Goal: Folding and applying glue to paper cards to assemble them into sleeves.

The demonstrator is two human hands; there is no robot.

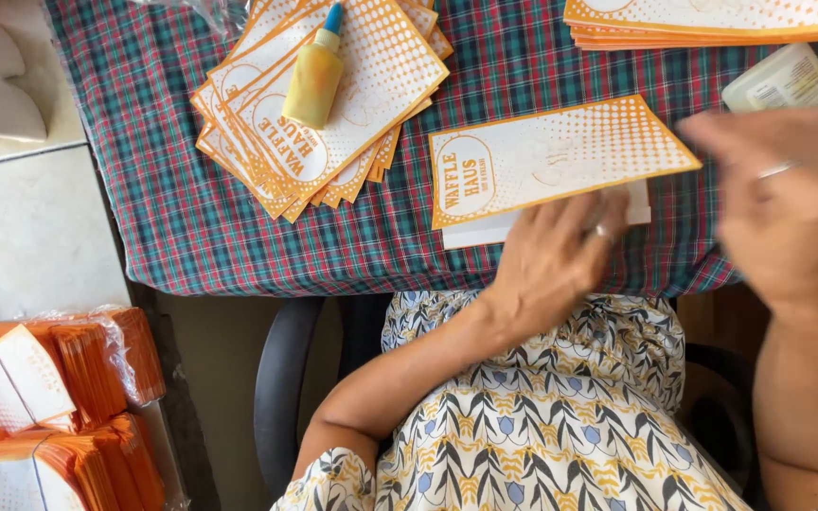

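While the left hand [551, 260] presses flat, fingers spread, on the near edge of an orange-and-white printed card [560, 156], that card lies slantwise on the plaid cloth [172, 218], over a white sheet [485, 230] peeping out below it. A steady press near the middle of the long edge would, I judge, keep both layers from sliding apart. The right hand [788, 203] hovers blurred above the card's right end, holding nothing that shows; whether its fingers are curled or loose I cannot tell.

Up left, a fanned pile of like cards [333, 123] carries a yellow glue bottle [314, 80] with a blue tip, lying on its side, well apart from the hands. Another stack [712, 21] sits at the top edge, a pale packet [792, 85] just behind the right hand. That packet could be knocked. Wrapped orange bundles [68, 378] stand on the floor at left.
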